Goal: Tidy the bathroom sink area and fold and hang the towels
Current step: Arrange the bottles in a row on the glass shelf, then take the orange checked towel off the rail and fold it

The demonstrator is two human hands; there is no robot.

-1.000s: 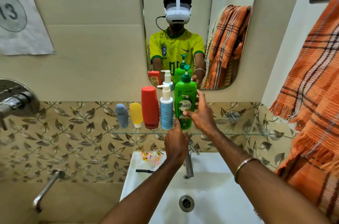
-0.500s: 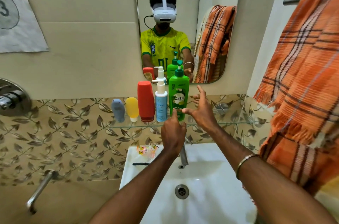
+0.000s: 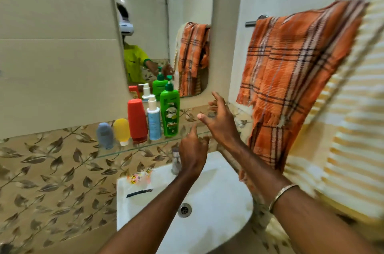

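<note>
Several bottles stand in a row on the glass shelf (image 3: 133, 148): grey (image 3: 105, 135), yellow (image 3: 121, 131), red (image 3: 137, 120), white-blue pump (image 3: 153, 121) and green pump bottle (image 3: 170, 113). My right hand (image 3: 220, 122) hovers open to the right of the green bottle, fingers spread, touching nothing. Lower down, my left hand (image 3: 192, 153) is loosely curled with the forefinger out, over the tap (image 3: 176, 162). An orange plaid towel (image 3: 291, 70) hangs crumpled on the rail (image 3: 252, 23) at right, beside a cream-and-yellow striped towel (image 3: 349, 129).
A white sink (image 3: 218, 201) lies below, with a small colourful packet (image 3: 139, 176) and a black hairpin (image 3: 138, 192) on its left ledge. The mirror (image 3: 162, 25) above the shelf reflects the person and towel. Leaf-patterned tiles cover the wall.
My right hand has let go of the green bottle and moved right, away from it. My view has swung right toward the towels. The left hand has shifted slightly right.
</note>
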